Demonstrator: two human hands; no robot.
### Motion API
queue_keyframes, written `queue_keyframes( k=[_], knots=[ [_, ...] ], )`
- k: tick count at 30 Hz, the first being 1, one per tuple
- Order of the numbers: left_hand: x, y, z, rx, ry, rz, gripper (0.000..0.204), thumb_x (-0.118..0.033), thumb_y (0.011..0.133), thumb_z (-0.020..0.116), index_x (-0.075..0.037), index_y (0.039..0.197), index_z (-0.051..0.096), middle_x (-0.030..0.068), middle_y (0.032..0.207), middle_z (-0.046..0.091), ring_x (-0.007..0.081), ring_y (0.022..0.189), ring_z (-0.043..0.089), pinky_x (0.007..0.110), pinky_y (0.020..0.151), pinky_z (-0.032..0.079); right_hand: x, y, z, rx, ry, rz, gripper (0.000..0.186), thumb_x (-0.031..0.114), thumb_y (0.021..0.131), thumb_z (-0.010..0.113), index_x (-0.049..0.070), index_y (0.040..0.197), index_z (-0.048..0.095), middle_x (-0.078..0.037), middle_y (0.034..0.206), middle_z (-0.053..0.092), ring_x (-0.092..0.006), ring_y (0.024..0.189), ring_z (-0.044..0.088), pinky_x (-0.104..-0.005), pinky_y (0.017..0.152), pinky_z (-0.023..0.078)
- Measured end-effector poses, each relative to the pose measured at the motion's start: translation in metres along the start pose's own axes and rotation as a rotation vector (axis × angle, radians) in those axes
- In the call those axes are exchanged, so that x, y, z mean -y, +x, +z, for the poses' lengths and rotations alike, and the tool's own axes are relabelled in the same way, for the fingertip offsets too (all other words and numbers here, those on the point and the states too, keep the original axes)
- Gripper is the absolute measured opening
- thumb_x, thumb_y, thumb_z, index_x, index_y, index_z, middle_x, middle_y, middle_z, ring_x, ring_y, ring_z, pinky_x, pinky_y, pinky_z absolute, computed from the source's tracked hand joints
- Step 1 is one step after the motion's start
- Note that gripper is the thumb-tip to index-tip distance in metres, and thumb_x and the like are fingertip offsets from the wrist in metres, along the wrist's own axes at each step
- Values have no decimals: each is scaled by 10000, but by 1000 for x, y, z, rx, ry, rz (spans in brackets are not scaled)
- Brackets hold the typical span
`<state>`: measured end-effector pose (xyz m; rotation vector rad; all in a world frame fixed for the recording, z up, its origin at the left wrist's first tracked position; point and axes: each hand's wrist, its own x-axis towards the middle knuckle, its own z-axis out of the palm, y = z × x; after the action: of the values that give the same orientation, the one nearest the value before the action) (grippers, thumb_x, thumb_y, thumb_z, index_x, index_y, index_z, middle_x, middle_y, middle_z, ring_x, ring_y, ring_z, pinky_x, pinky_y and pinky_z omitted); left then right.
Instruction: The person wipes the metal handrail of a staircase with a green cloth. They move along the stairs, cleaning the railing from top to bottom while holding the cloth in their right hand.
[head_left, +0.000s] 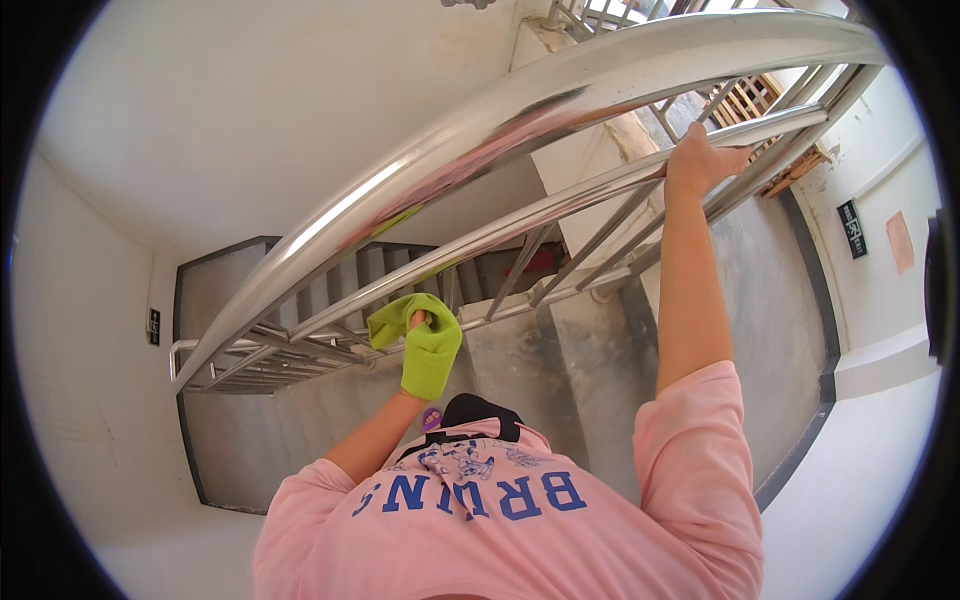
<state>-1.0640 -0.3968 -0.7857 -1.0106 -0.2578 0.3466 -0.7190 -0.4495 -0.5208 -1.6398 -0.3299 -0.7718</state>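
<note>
A lime-green cloth (430, 362) is draped over my left hand (418, 319); one bare fingertip shows at a fold, and the rest is covered. The hand is closed on the cloth beside the lower metal rail (450, 252), left of centre; whether the cloth touches the metal I cannot tell. Farther up on the right, my right hand (697, 163) is wrapped round that same lower rail. Above both hands a thick, shiny handrail (400, 170) slopes across the stairwell. Thin metal bars (607, 232) join the lower parts of the railing.
Grey concrete steps (510, 370) lie under me, and a lower flight (345, 280) shows beyond the railing. White walls (95, 400) close in both sides. Wooden slats (748, 103) stand at the upper right. A dark sign (853, 229) hangs on the right wall. A purple slipper (431, 418) shows below.
</note>
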Motion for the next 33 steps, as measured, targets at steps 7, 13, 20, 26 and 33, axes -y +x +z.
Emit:
queue_keyframes(
  k=[7, 13, 20, 26, 33],
  knots=[
    [-4, 73, 2, -211, -1494, -508, 95, -106, 749, 575, -120, 838, 605, 72, 746, 574, 208, 655, 554, 340, 570, 429, -7, 1, -2, 7, 51, -23, 765, 90, 740, 538, -151, 1331, 116, -323, 1358, 179, -420, 1291, 181, -447, 1102, 129],
    [-21, 93, 5, -448, -2230, -850, 171, -148, 642, 640, -112, 786, 555, 88, 757, 548, 308, 700, 548, 427, 613, 420, -7, -1, 0, -14, 26, -51, 760, 79, 742, 540, -148, 1329, 113, -315, 1341, 196, -407, 1277, 195, -435, 1096, 135],
    [-52, 88, -12, -371, -2275, -769, 213, -89, 671, 577, -84, 885, 581, 105, 820, 549, 326, 725, 536, 459, 634, 415, -20, 6, 5, -132, 136, -55, 498, 10, 715, 564, -79, 1175, 394, -183, 1126, 504, -257, 1007, 520, -326, 939, 369],
    [-103, 86, -29, -410, -2398, -707, 151, -49, 697, 531, -78, 845, 540, 106, 792, 526, 328, 698, 532, 414, 593, 410, -24, 5, 9, -218, -18, -149, 505, 12, 704, 569, -82, 1170, 397, -179, 1092, 523, -265, 988, 528, -327, 933, 374],
    [-131, 85, -51, -163, -2730, -773, 211, -74, 768, 509, -67, 979, 502, 93, 904, 542, 306, 746, 555, 351, 625, 430, -16, 6, 0, 29, 115, -40, 768, 118, 740, 533, -165, 1319, 116, -313, 1330, 204, -412, 1253, 217, -439, 1093, 145]
  ],
)
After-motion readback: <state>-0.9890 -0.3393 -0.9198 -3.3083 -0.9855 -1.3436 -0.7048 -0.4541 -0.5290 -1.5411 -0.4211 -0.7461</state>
